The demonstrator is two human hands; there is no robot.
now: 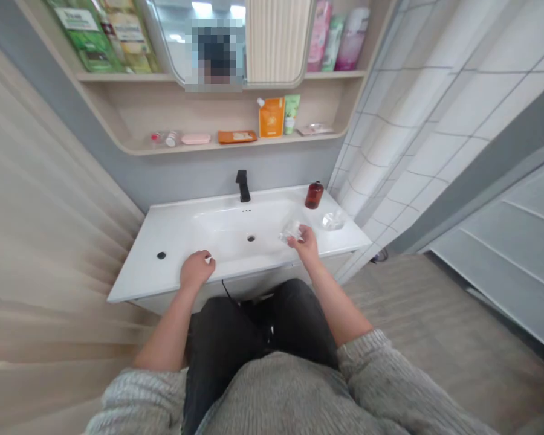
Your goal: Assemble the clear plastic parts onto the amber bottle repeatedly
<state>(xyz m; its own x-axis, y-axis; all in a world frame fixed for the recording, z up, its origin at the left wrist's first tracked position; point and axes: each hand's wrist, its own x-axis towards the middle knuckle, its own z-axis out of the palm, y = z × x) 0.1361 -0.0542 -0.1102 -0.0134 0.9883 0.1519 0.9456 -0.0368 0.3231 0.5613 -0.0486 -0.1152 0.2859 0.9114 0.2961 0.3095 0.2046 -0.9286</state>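
Observation:
My right hand (306, 246) is closed on a clear, see-through container (290, 231), held over the right side of the white basin (226, 223). Its exact kind is too blurred to make out. At the basin's front left rim, my left hand (197, 269) has its fingers curled in; whatever they may hold is hidden. A brown bottle (314, 196) stands on the counter beyond my right hand. To the right of that hand lies another clear, crumpled-looking thing (332, 221).
Behind the basin rises a black faucet (243, 186); the drain (251, 238) is uncovered. A black round stopper (161, 255) lies on the left counter. Above, a shelf (136, 148) carries an orange pouch (272, 118), a green tube (291, 113) and several small items below a mirror (272, 42).

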